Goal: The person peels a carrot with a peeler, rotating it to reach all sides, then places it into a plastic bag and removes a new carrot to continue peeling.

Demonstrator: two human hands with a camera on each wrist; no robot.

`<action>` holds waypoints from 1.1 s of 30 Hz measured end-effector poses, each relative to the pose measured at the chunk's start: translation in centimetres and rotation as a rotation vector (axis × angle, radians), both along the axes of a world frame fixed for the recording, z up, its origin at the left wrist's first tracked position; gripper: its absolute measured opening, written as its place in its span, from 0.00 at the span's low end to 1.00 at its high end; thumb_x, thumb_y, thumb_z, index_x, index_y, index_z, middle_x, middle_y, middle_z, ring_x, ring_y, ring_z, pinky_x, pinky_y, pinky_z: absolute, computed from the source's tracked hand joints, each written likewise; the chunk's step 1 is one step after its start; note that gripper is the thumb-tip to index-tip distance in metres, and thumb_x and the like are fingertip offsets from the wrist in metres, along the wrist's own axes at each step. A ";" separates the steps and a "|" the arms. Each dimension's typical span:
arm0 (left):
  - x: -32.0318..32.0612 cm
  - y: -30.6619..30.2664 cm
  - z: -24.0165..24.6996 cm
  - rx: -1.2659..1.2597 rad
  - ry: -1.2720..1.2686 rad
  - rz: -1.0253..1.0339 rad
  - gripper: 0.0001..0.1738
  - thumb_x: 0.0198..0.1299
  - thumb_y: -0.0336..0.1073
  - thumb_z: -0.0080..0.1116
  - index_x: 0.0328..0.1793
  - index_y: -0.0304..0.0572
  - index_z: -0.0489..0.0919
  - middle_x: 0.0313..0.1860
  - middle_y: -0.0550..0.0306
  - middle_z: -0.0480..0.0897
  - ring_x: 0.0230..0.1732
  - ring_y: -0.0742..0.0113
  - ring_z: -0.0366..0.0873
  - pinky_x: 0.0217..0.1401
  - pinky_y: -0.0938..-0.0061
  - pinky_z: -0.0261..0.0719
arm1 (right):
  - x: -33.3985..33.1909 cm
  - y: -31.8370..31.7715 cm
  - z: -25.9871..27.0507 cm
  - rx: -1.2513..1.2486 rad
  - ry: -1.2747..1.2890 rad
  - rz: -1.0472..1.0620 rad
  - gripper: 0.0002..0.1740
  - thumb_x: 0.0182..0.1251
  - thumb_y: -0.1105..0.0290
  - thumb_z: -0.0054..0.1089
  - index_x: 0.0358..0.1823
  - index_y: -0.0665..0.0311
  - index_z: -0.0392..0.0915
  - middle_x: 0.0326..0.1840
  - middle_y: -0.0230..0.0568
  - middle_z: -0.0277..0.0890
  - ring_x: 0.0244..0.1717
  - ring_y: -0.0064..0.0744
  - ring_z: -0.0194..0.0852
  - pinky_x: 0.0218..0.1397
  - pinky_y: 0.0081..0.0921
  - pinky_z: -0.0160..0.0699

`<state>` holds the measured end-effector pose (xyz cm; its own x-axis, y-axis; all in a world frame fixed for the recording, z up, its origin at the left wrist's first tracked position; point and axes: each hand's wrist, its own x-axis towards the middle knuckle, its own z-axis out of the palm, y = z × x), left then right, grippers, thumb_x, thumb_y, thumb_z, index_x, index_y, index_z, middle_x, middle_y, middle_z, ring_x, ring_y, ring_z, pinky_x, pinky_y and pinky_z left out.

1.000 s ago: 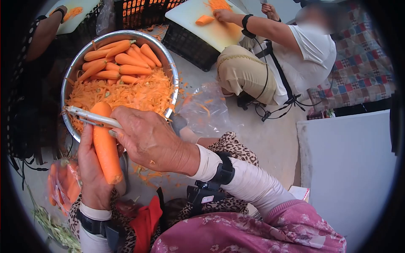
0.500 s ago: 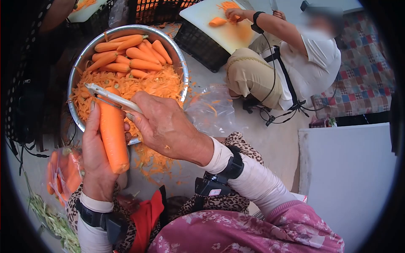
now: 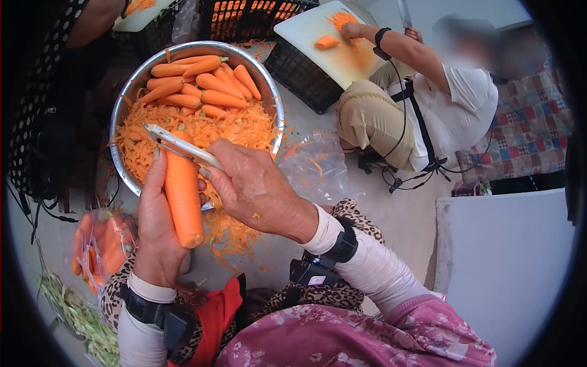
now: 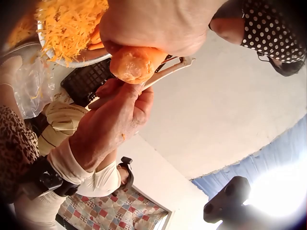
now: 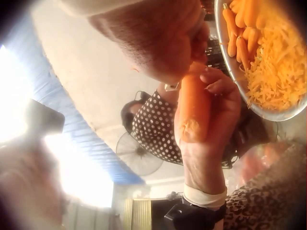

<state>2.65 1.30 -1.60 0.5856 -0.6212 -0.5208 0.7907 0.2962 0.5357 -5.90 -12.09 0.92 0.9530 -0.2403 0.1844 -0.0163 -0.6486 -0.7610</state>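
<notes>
Carrot [image 3: 183,202], one and whole, lies in my left hand [image 3: 156,226], tilted, its far end above the near side of the one metal bowl [image 3: 278,101] and its blunt near end towards me. The fingers of that hand are curled round it, with the thumb along its side. My right hand [image 3: 263,189] has its fingers clamped on the handle of one white peeler [image 3: 189,148], whose head lies across the carrot's upper part. Inside the bowl I see at least ten whole carrots [image 3: 220,98] piled on the far side; they overlap, so I cannot tell the exact number. Orange shavings [image 3: 238,128] fill the nearer part, too many to count, and more are scattered on the floor beside it. One clear bag [image 3: 315,168] lies just right of the bowl, and one bag of carrots [image 3: 104,244] sits to the left, its contents too jumbled to count. Further off, one person [image 3: 455,92] holds one knife [image 3: 404,13] and works at a white board [image 3: 306,33] bearing one thick carrot piece [image 3: 326,42] and a heap of shreds.
</notes>
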 end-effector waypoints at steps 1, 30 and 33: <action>0.1 0.0 -0.2 0.005 0.013 -0.005 0.23 0.70 0.54 0.43 0.55 0.43 0.73 0.37 0.60 0.79 0.30 0.73 0.76 0.31 0.80 0.77 | 0.1 0.0 -0.1 -0.001 -0.001 0.001 0.07 0.60 0.75 0.52 0.35 0.68 0.65 0.27 0.59 0.71 0.33 0.64 0.72 0.34 0.51 0.69; 0.7 0.2 0.8 0.008 -0.023 0.037 0.26 0.70 0.54 0.43 0.56 0.38 0.72 0.40 0.54 0.80 0.34 0.66 0.80 0.37 0.76 0.80 | 0.9 -1.6 0.5 -0.040 -0.076 -0.053 0.08 0.63 0.71 0.57 0.32 0.68 0.71 0.23 0.53 0.70 0.26 0.56 0.72 0.27 0.41 0.67; 1.2 0.4 0.4 -0.058 -0.032 -0.012 0.28 0.69 0.58 0.41 0.53 0.39 0.73 0.39 0.54 0.80 0.34 0.67 0.80 0.36 0.76 0.80 | 0.3 -1.6 1.8 -0.015 0.028 0.001 0.08 0.62 0.71 0.57 0.33 0.68 0.71 0.23 0.51 0.70 0.26 0.54 0.72 0.28 0.40 0.67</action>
<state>3.87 1.69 -1.21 0.5936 -0.6571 -0.4647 0.7772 0.3180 0.5431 -5.63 -13.70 2.74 0.9580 -0.2371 0.1613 -0.0371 -0.6602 -0.7502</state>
